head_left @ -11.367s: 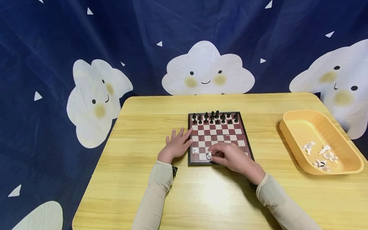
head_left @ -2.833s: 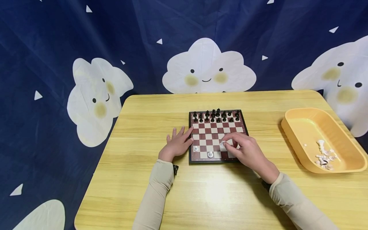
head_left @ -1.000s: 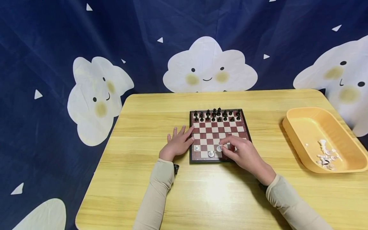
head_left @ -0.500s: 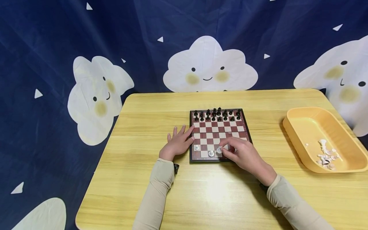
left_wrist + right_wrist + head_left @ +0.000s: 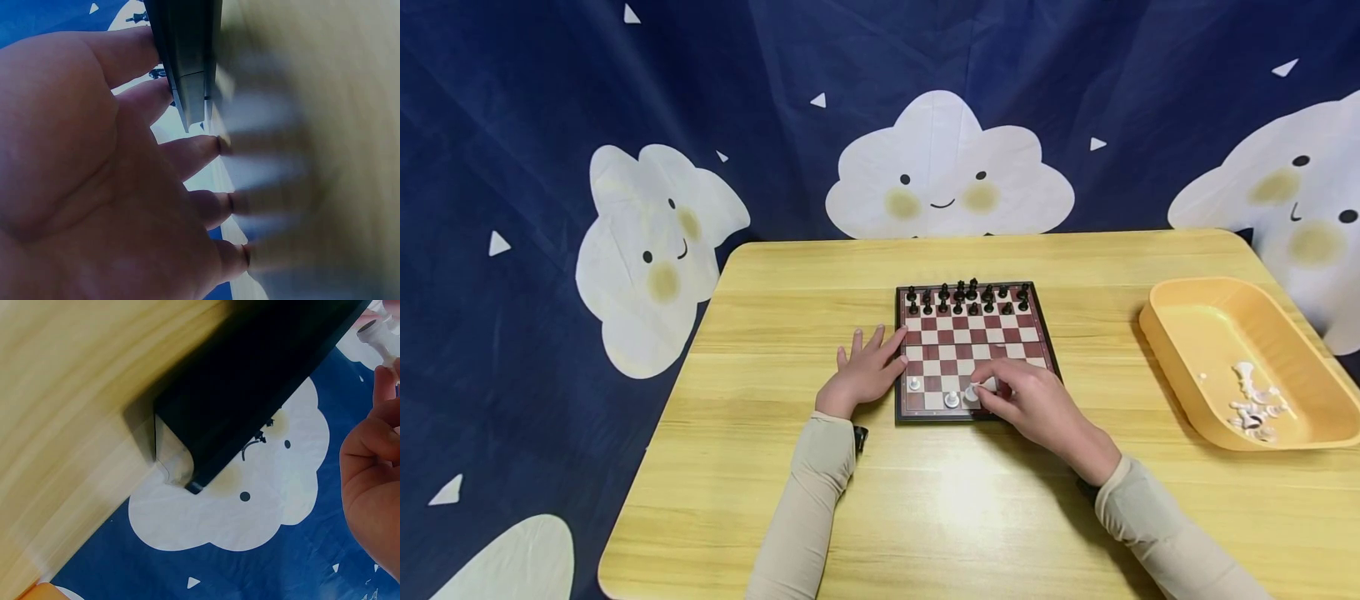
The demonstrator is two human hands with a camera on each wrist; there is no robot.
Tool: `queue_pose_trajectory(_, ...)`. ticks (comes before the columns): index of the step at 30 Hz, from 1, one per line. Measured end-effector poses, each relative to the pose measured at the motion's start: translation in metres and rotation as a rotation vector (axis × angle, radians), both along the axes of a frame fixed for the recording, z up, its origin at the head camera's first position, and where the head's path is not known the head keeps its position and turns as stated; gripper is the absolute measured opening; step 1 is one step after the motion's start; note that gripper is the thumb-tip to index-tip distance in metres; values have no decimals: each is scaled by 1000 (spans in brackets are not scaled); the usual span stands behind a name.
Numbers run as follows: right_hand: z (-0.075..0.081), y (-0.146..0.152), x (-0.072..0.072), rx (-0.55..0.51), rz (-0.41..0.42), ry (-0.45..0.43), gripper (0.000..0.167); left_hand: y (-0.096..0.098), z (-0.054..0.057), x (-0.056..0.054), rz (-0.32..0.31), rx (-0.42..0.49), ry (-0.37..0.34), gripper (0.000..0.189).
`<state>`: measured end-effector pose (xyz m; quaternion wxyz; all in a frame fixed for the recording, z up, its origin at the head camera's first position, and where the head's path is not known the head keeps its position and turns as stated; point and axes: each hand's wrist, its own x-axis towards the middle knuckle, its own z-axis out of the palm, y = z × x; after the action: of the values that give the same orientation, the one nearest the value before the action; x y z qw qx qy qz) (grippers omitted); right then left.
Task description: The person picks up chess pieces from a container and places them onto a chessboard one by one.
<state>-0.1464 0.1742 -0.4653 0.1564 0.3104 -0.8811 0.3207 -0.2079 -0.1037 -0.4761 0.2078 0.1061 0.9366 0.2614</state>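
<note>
- Closer than moments ago to the standing white piece (image 5: pixel 952 401), the pinched white piece (image 5: pixel 971 392) tilts in the right hand (image 5: pixel 1033 406), at the chessboard's (image 5: pixel 930 337) near end.
- Another white piece (image 5: pixel 914 384) stands further left.
- Fingers spread, the left hand (image 5: pixel 861 375) touches the chessboard's left edge.
- Loose white pieces (image 5: pixel 1255 410) lie in the orange tub (image 5: pixel 1206 329), off right.
- Black pieces (image 5: pixel 959 293) fill two far rows.

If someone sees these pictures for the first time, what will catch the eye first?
Probably the middle smiling cloud on the blue backdrop, behind the table. Next, the chessboard: black pieces along its far side, the right hand pinching a white piece at its near side. The yellow tray of white pieces stands to the right.
</note>
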Motion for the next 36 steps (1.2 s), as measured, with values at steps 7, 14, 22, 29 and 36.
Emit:
queue_pose_trajectory(7, 0, 0, 1, 12, -5, -8, 13, 0, -1, -1, 2, 6, -4, 59)
queue_pose_trajectory(14, 0, 0, 1, 19, -7, -15, 11, 0, -1, -1, 5, 8, -6, 59)
queue_pose_trajectory(22, 0, 0, 1, 26, -8, -22, 11, 1, -1, -1, 5, 4, -1, 59)
queue_pose_trajectory(29, -1, 0, 2, 30, 1, -33, 12, 0, -2, -1, 6, 2, 1, 59)
queue_pose_trajectory(36, 0, 0, 3, 39, 1, -41, 11, 0, -3, 0, 7, 4, 0, 58)
